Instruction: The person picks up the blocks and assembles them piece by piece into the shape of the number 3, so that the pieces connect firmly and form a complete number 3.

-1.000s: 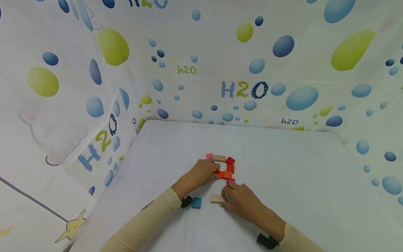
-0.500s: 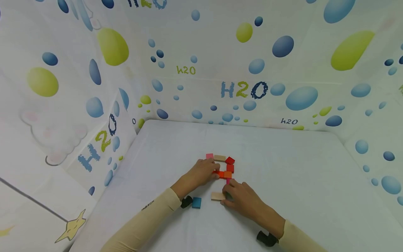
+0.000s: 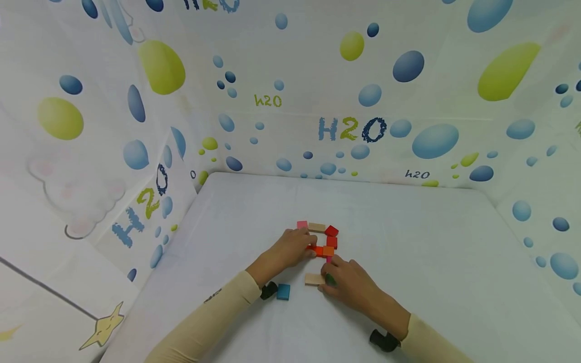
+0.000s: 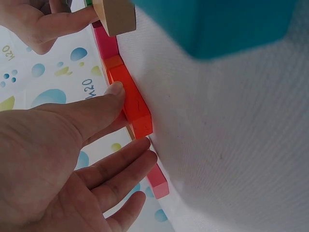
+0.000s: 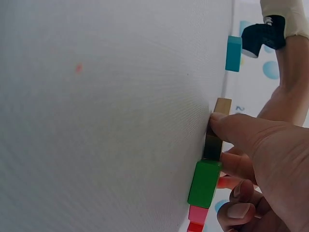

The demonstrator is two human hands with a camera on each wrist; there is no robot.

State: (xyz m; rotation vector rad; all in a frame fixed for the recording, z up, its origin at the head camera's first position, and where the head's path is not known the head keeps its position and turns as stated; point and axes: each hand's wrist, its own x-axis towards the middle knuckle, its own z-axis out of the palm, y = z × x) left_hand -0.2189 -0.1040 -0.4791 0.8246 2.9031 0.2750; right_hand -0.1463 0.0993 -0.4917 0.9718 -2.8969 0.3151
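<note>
With its thumb and index finger, my left hand [image 3: 295, 247] pinches an orange-red block [image 4: 133, 99] standing in a bent row of small wooden blocks. My right hand [image 3: 351, 282] grips a plain wood block [image 3: 314, 280], thumb on its near side and a finger on the far side. A green block [image 5: 205, 183] stands at the end of that wood block, mostly hidden under the right hand in the head view. Beyond the green one comes a dark pink block [image 4: 106, 42], then an orange block [image 3: 328, 251].
A blue block [image 3: 283, 292] lies alone near my left forearm. Red blocks [image 3: 332, 243], another plain wood block [image 3: 316, 228] and a pink block [image 3: 302, 225] form the far part of the row. White cloth [image 3: 408, 242] covers the table, with patterned walls around.
My right hand has pushed the plain wood block slightly away from me, toward the row, and the green block now shows between its fingers. The left hand has stayed in place.
</note>
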